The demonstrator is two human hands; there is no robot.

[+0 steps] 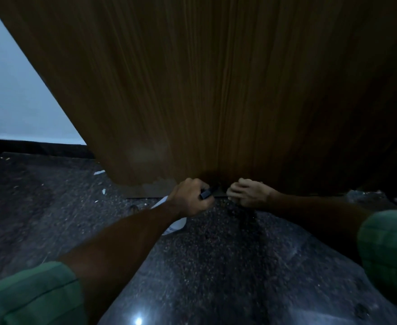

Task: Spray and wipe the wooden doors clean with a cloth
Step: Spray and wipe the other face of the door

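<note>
Wall (pixel 17 90): pale surface seen at far left, bounded below by a dark skirting strip.
Floor (pixel 216 254): dark speckled stone, glossy toward the bottom edge, where a small bright reflection is caught; a few pale scraps are scattered at left near the door's lower corner.
Wooden door (pixel 204 90): brown panel with vertical grain, filling most of the view; its lower edge is met by the floor, and a worn, lighter patch is seen at the bottom left corner.
Left sleeve (pixel 28 299): green fabric, seen at bottom left.
Left hand (pixel 190 198): held low at the door's bottom edge, fingers curled round a small dark object (pixel 206 194); what the object is cannot be told in the dim light.
White item (pixel 175 225): partly hidden under the left wrist, lying on the floor; whether it is cloth or paper cannot be told.
Right hand (pixel 249 193): just beside the left, apart from it by a narrow gap, fingers curled at the foot of the door; whether anything is gripped cannot be told.
Right sleeve (pixel 389 245): green fabric, seen at right edge.
</note>
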